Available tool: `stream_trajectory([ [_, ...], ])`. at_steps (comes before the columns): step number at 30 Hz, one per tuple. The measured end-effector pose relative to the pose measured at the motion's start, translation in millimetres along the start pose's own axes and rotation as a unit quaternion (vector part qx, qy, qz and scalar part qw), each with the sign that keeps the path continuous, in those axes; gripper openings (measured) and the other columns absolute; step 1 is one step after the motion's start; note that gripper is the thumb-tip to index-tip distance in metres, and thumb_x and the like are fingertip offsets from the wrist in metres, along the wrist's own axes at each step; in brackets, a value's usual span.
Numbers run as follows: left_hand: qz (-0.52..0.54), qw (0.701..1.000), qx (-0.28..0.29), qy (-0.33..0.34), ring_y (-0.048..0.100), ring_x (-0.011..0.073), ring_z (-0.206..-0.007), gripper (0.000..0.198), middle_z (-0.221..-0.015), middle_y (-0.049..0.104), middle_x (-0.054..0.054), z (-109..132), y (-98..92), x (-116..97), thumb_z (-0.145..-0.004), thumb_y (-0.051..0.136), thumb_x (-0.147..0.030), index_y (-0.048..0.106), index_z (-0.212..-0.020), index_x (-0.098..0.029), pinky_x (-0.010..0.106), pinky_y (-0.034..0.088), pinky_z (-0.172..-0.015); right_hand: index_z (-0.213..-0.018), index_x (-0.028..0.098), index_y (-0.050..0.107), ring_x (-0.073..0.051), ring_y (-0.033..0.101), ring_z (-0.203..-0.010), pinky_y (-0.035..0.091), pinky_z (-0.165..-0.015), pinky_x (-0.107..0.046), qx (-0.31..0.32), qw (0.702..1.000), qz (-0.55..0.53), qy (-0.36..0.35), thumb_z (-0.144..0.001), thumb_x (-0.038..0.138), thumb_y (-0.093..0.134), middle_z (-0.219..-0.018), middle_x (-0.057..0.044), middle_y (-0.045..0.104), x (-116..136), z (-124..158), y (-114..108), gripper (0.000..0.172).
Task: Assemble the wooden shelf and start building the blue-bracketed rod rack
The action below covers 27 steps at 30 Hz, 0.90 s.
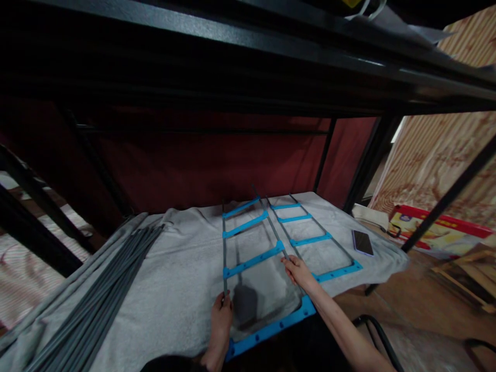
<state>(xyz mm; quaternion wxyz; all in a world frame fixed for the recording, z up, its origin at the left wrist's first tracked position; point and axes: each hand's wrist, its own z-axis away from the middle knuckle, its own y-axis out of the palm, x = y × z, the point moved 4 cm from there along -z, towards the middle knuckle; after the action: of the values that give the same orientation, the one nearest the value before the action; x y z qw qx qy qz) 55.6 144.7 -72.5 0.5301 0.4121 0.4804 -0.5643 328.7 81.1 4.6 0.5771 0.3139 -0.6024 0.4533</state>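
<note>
A ladder-like frame (251, 261) of grey rods and blue plastic crossbars lies tilted over a grey cloth (182, 274). My left hand (221, 315) is closed around the frame's left grey rod near the bottom. My right hand (296, 268) grips the frame's right grey rod beside a blue crossbar. A second similar frame (313, 240) lies flat on the cloth just to the right. The lowest blue crossbar (271, 328) sits close to my body.
A bundle of several loose grey rods (104, 294) lies along the cloth's left side. A phone (362, 242) rests on the cloth at right. Black metal shelf bars (271, 46) run overhead. A red and yellow box (437, 230) and a dark chair frame (382, 338) stand on the floor at right.
</note>
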Motion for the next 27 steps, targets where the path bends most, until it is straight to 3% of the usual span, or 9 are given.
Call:
stream_trajectory([
  [6, -0.021, 1.0, 0.008, 0.015, 0.055, 0.0167, -0.057, 0.038, -0.064, 0.059, 0.005, -4, 14.7, 7, -0.072, 0.057, -0.048, 0.064, -0.086, -0.013, 0.027, 0.042, -0.052, -0.066, 0.02, 0.046, -0.007, 0.039, -0.04, 0.03, -0.042, -0.021, -0.05, 0.988, 0.144, 0.031, -0.086, 0.033, 0.045, -0.049, 0.005, 0.049, -51, -17, -20, 0.024],
  [11, -0.016, 1.0, 0.008, 0.011, 0.051, 0.0144, -0.053, 0.047, -0.061, 0.058, 0.003, -13, 30.9, 10, -0.066, 0.059, -0.052, 0.064, -0.087, -0.011, 0.026, 0.041, -0.052, -0.079, 0.019, 0.051, -0.008, 0.046, -0.043, 0.034, -0.043, -0.019, -0.068, 0.988, 0.109, 0.089, -0.08, 0.019, 0.048, -0.06, 0.004, 0.058, -86, -22, -29, 0.003],
  [15, 0.015, 1.0, 0.012, -0.012, 0.043, 0.0106, -0.046, 0.045, -0.054, 0.05, -0.002, -13, 34.2, 1, -0.063, 0.064, -0.048, 0.064, -0.087, -0.01, 0.023, 0.033, -0.044, -0.08, 0.02, 0.05, -0.007, 0.045, -0.039, 0.034, -0.039, -0.018, -0.075, 0.992, 0.026, 0.103, -0.074, 0.016, 0.049, -0.058, 0.006, 0.055, -97, -25, -26, 0.007],
  [19, 0.051, 0.998, 0.022, -0.026, 0.035, 0.0075, -0.04, 0.054, -0.051, 0.043, -0.006, -14, 24.3, -14, -0.06, 0.067, -0.051, 0.064, -0.095, -0.01, 0.021, 0.023, -0.04, -0.084, 0.021, 0.05, -0.008, 0.044, -0.038, 0.033, -0.038, -0.017, -0.086, 0.989, -0.038, 0.118, -0.071, 0.019, 0.052, -0.051, 0.009, 0.049, -103, -27, -9, 0.013],
  [27, 0.021, 1.0, 0.005, -0.015, 0.029, 0.0068, -0.039, 0.068, -0.048, 0.04, -0.008, -27, -24.6, -27, -0.053, 0.066, -0.057, 0.063, -0.1, -0.009, 0.021, 0.021, -0.04, -0.079, 0.022, 0.05, -0.009, 0.049, -0.045, 0.041, -0.046, -0.02, -0.039, 0.99, -0.068, 0.117, -0.07, 0.019, 0.052, -0.056, 0.006, 0.053, -110, -24, 44, 0.009],
])
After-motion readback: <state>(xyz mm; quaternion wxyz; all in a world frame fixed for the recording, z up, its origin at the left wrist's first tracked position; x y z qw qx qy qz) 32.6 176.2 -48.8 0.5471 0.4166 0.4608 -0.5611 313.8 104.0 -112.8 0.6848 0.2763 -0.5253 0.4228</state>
